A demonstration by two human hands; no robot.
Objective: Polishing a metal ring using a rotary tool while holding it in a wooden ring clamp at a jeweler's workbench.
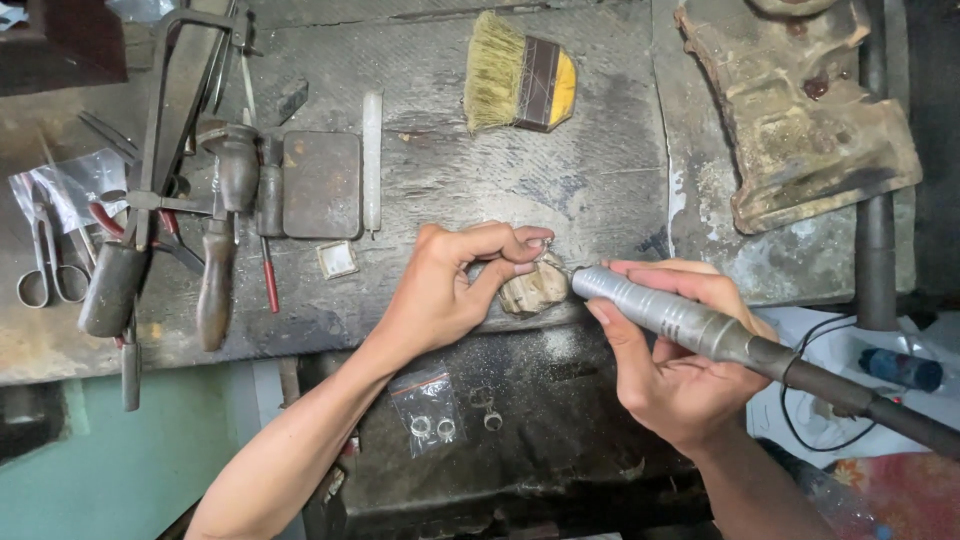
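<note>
A small silver ring (541, 244) is pinched between the thumb and first finger of the left hand (455, 285). It is held against a worn wooden peg (533, 289) that sticks out from the front edge of the dark surface (600, 170), near the middle of the picture. The ring is too small for more to be seen.

A grey metal rotary tool (665, 314) is held in the right hand (668, 355), with the fingers closed around it like a pen. Its tip is pointed at the ring, just beside it. A thick black cable (870, 405) is joined to its back end.

Below the hands, a small clear bag with two rings (430, 418) is laid on a dark tray (560, 400), with a loose ring (492, 418) beside it.

Farther up, a yellow brush (518, 72) is seen. On the left, a saw frame (165, 120), wooden-handled tools (215, 280) and scissors (45, 265) are laid out.
</note>
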